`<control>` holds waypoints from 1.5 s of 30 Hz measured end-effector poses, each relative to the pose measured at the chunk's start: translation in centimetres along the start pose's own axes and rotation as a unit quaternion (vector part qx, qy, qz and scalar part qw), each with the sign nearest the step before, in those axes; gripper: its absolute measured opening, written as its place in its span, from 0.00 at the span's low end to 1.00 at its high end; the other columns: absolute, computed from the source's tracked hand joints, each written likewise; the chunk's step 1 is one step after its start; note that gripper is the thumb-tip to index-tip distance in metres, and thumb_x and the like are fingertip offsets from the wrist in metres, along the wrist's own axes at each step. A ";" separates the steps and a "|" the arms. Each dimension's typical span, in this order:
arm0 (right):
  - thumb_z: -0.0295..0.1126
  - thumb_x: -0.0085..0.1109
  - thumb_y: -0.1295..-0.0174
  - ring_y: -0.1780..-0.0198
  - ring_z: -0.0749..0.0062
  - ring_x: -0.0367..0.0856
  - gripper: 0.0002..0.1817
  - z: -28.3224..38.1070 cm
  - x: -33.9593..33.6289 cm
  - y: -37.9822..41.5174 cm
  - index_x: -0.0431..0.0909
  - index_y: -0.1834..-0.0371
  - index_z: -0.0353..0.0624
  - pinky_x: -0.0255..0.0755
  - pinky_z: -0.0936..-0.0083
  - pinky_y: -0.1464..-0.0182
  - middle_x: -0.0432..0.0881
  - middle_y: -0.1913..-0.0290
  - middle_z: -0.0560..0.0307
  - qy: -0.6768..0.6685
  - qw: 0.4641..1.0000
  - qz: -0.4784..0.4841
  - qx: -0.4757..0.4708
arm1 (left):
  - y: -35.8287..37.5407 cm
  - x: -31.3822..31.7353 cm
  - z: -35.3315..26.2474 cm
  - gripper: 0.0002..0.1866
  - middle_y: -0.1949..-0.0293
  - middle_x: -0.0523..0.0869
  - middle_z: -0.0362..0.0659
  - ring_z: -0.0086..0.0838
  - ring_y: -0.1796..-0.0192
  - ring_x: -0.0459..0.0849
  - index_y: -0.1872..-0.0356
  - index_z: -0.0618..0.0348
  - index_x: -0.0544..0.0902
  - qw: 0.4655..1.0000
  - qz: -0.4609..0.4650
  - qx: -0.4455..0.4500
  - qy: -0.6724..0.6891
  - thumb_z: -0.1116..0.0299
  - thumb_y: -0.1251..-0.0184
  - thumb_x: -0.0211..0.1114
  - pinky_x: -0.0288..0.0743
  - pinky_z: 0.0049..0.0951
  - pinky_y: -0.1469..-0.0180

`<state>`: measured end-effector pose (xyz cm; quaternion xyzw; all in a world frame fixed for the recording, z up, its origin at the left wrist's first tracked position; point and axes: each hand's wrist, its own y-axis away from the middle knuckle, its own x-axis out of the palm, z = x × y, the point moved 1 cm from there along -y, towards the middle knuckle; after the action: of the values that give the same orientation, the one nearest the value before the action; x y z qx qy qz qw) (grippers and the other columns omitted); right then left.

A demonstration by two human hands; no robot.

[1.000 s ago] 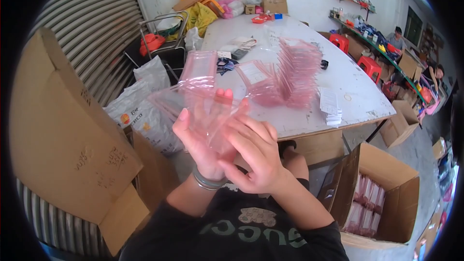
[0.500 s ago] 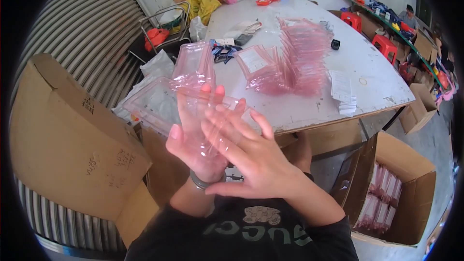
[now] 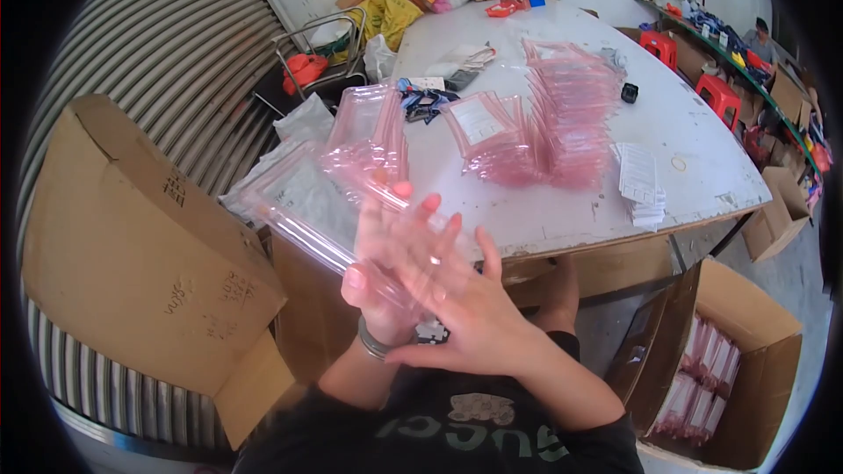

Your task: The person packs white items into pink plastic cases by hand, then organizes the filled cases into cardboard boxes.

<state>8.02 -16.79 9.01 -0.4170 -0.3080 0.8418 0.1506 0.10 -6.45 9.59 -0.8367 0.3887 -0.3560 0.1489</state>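
A clear, pink-tinted plastic clamshell pack spreads out to the left above my lap. My left hand supports it from below, thumb at its near edge and fingers seen partly through the plastic. Across it lies my right hand, fingers stretched out and flat over the pack and the left palm. Just beyond, a stack of similar clear packs stands at the table's left edge. Farther right are a pack with a white card and a long row of pink-edged packs.
On the white table lie a stack of white cards, a small black object and dark blue items. An open carton at right holds packed clamshells. A large carton stands left. A person sits far back.
The view has shifted slightly, so the table appears farther right. The clamshell has tilted in my left hand, and my right hand has slid a little lower over it.
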 end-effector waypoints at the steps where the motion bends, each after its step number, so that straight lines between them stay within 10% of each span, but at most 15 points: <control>1: 0.62 0.75 0.52 0.21 0.53 0.59 0.49 -0.2 0.4 0.2 0.73 0.28 0.51 0.41 0.45 0.28 0.66 0.23 0.51 -0.007 1.000 0.001 -0.006 | 0.0 -0.2 -0.1 0.67 0.33 0.68 0.46 0.45 0.33 0.73 0.20 0.62 0.43 1.000 -0.007 -0.021 -0.003 0.27 0.49 0.66 0.70 0.58 0.30; 9: 0.53 0.79 0.54 0.30 0.56 0.72 0.44 -1.2 -0.8 0.7 0.76 0.31 0.53 0.48 0.52 0.33 0.79 0.33 0.54 -0.004 0.997 -0.071 -0.027 | -0.1 -0.6 1.5 0.65 0.34 0.71 0.50 0.52 0.29 0.69 0.20 0.58 0.40 0.993 0.083 -0.038 0.077 0.31 0.44 0.69 0.67 0.56 0.28; 15: 0.48 0.78 0.54 0.31 0.62 0.74 0.39 -1.2 0.1 1.3 0.78 0.36 0.50 0.51 0.57 0.33 0.80 0.35 0.54 0.044 0.995 -0.089 0.026 | 1.2 0.2 1.8 0.50 0.31 0.67 0.54 0.53 0.27 0.66 0.20 0.53 0.48 0.978 -0.029 -0.194 0.064 0.38 0.33 0.61 0.66 0.55 0.28; 21: 0.33 0.69 0.45 0.44 0.58 0.82 0.17 -0.6 -5.5 5.1 0.85 0.52 0.43 0.63 0.53 0.35 0.86 0.55 0.52 0.081 0.975 -0.166 -0.122 | -0.6 1.4 1.0 0.44 0.38 0.75 0.54 0.52 0.32 0.73 0.22 0.58 0.55 0.928 -0.007 -0.213 0.307 0.39 0.29 0.56 0.70 0.55 0.31; 24: 0.23 0.64 0.45 0.42 0.54 0.81 0.19 -8.9 -13.2 8.0 0.83 0.48 0.40 0.66 0.61 0.36 0.85 0.46 0.47 0.120 0.923 -0.326 0.164 | 0.1 2.6 2.2 0.44 0.41 0.78 0.54 0.51 0.34 0.75 0.27 0.65 0.61 0.866 0.000 -0.313 0.390 0.38 0.31 0.59 0.72 0.54 0.32; 26: 0.29 0.67 0.46 0.37 0.51 0.76 0.31 -17.1 -16.2 10.4 0.76 0.35 0.43 0.67 0.54 0.36 0.83 0.41 0.46 0.377 0.893 -0.171 0.175 | 0.9 2.7 4.1 0.43 0.40 0.77 0.54 0.50 0.34 0.76 0.32 0.67 0.66 0.827 -0.026 -0.408 0.386 0.38 0.32 0.60 0.72 0.53 0.31; 34: 0.29 0.55 0.41 0.56 0.60 0.84 0.06 -26.7 -13.8 11.1 0.80 0.63 0.47 0.69 0.54 0.46 0.86 0.63 0.56 0.517 0.793 0.113 0.302 | 1.6 0.0 7.8 0.38 0.42 0.74 0.56 0.50 0.33 0.73 0.43 0.69 0.71 0.740 -0.111 -0.457 0.482 0.40 0.34 0.64 0.72 0.48 0.29; 39: 0.24 0.56 0.43 0.62 0.61 0.83 0.05 -24.9 -15.7 11.5 0.82 0.69 0.46 0.71 0.59 0.54 0.85 0.69 0.58 0.566 0.806 -0.089 0.146 | 1.6 -1.4 7.2 0.40 0.41 0.73 0.56 0.51 0.33 0.73 0.39 0.70 0.67 0.744 -0.127 -0.425 0.499 0.40 0.33 0.63 0.72 0.49 0.29; 41: 0.17 0.59 0.45 0.61 0.62 0.85 0.10 -17.8 -17.3 9.4 0.84 0.64 0.43 0.76 0.63 0.55 0.87 0.65 0.56 0.543 0.784 -0.287 0.091 | 1.1 -1.8 7.2 0.41 0.41 0.73 0.56 0.51 0.33 0.73 0.38 0.71 0.66 0.750 -0.125 -0.414 0.501 0.40 0.33 0.62 0.71 0.49 0.29; 43: 0.15 0.61 0.37 0.52 0.63 0.88 0.09 -10.1 -17.2 9.2 0.83 0.54 0.31 0.79 0.72 0.47 0.89 0.55 0.46 0.185 0.873 -0.438 0.107 | 1.1 -2.3 7.4 0.42 0.41 0.73 0.57 0.51 0.32 0.72 0.37 0.70 0.66 0.771 -0.118 -0.397 0.484 0.38 0.33 0.61 0.71 0.50 0.28; 45: 0.22 0.58 0.31 0.60 0.54 0.89 0.07 -5.0 -15.2 9.3 0.82 0.56 0.28 0.83 0.67 0.55 0.87 0.59 0.41 -0.037 0.912 -0.409 -0.019 | 0.9 -2.3 7.9 0.44 0.41 0.73 0.57 0.51 0.33 0.72 0.37 0.70 0.65 0.809 -0.110 -0.380 0.435 0.35 0.33 0.58 0.71 0.50 0.30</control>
<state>21.28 -29.68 10.00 -0.2261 -0.4731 0.7152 0.4621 4.18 -5.47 2.47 -0.6213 0.4223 -0.5206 -0.4058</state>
